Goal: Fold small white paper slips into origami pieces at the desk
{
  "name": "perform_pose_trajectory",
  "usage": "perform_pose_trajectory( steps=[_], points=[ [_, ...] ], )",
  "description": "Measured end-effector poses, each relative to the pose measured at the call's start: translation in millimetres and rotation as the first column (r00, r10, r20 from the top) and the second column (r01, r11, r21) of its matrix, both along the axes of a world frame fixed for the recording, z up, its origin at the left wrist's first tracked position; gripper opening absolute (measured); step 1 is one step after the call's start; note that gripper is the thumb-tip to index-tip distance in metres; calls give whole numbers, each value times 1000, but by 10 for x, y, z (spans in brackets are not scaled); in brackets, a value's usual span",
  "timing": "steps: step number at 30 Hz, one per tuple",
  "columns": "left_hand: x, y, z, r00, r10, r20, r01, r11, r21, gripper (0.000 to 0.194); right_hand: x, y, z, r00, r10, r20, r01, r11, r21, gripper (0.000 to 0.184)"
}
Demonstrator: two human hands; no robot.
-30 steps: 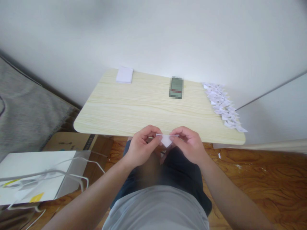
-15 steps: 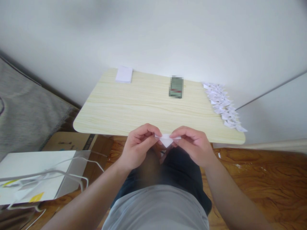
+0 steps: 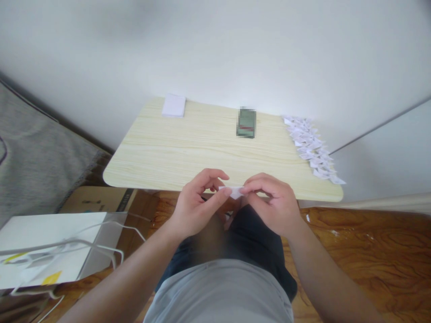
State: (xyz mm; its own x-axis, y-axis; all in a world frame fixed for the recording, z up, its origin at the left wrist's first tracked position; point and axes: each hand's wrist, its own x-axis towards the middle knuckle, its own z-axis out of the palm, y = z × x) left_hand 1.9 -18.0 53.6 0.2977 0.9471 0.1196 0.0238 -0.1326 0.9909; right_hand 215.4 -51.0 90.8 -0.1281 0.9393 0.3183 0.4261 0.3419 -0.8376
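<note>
A small piece of folded white paper (image 3: 236, 193) is held just off the front edge of the table, its lower part tapering to a point. My right hand (image 3: 274, 202) pinches its right end between thumb and fingers. On the other end rests the thumb of my left hand (image 3: 195, 204); that index finger is lifted off the paper, while other fingers curl behind it, partly hidden. At the table's right end, several folded white paper pieces (image 3: 310, 146) lie overlapped in a slanting band. A stack of white paper (image 3: 174, 105) lies at the back left.
The pale wood-grain table (image 3: 188, 143) stands against a white wall (image 3: 215, 49). A blurred-out green rectangular object (image 3: 246, 123) lies near its back edge. At lower left are a white box (image 3: 50, 229) with cables across it and a cardboard box (image 3: 94, 198). Paper scraps dot the wooden floor (image 3: 363, 260).
The paper's upper edge has been folded over, leaving a smaller, narrower shape. My left index finger has risen off it, while my right hand keeps its pinch.
</note>
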Motion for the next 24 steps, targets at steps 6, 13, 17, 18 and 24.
perform_pose_trajectory(
  steps=[6, 13, 17, 18, 24],
  points=[
    [24, 41, 19, 991, -32, -130, 31, 999, -10, 21, -13, 12, -72, 996, -84, -32, 84, 996, -6, 12],
    [52, 1, 54, 978, -8, -207, 15, 999, 35, 18, -50, 39, -99, 998, -59, -22, 56, 992, -115, 12],
    [83, -17, 49, 986, -5, -168, 10, 1000, 27, 17, -61, 46, -118, 996, -76, -35, 70, 986, -152, 16],
    [86, -19, 42, 989, -7, -146, 9, 1000, 17, 17, -61, 47, -123, 996, -79, -36, 72, 986, -150, 15],
    [71, -17, 6, 997, -30, -67, 27, 999, -43, 18, -73, 63, -137, 994, -100, -41, 94, 987, -132, 15]
  ],
)
